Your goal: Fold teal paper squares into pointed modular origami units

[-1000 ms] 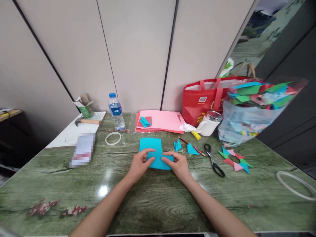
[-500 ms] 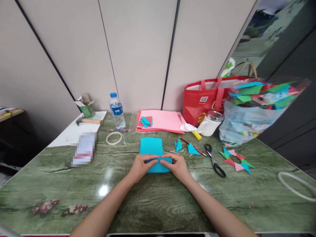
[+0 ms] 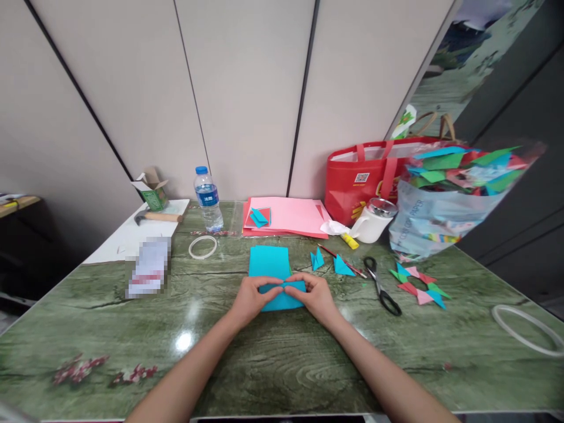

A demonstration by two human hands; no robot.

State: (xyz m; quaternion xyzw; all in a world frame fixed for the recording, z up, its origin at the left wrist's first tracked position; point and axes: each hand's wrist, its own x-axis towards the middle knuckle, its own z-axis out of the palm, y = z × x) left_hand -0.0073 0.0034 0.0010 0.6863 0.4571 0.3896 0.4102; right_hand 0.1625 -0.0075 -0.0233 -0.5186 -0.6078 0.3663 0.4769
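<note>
My left hand (image 3: 254,297) and my right hand (image 3: 313,293) pinch the upper edge of a blue sheet of paper (image 3: 282,302), thumbs in front and meeting near its middle. The sheet's top part looks folded over. Just behind it, partly covered by my fingers, lies a stack of blue paper (image 3: 269,261). To the right rest two folded blue paper pieces, one upright-winged (image 3: 316,259) and one flatter triangle (image 3: 343,265). A ring of folded coloured paper (image 3: 419,285) lies farther right.
Black-handled scissors (image 3: 382,286) lie right of my hands. Behind stand a white mug (image 3: 373,222), a red bag (image 3: 352,176) and a plastic bag of folded paper (image 3: 429,220). Pink sheets (image 3: 295,216), a water bottle (image 3: 208,200), a hammer (image 3: 158,217) and a clear ring (image 3: 202,247) are also on the table.
The view has shifted very slightly. Both hands stay on the blue sheet in nearly the same pose, and its near edge sits marginally lower in view.
</note>
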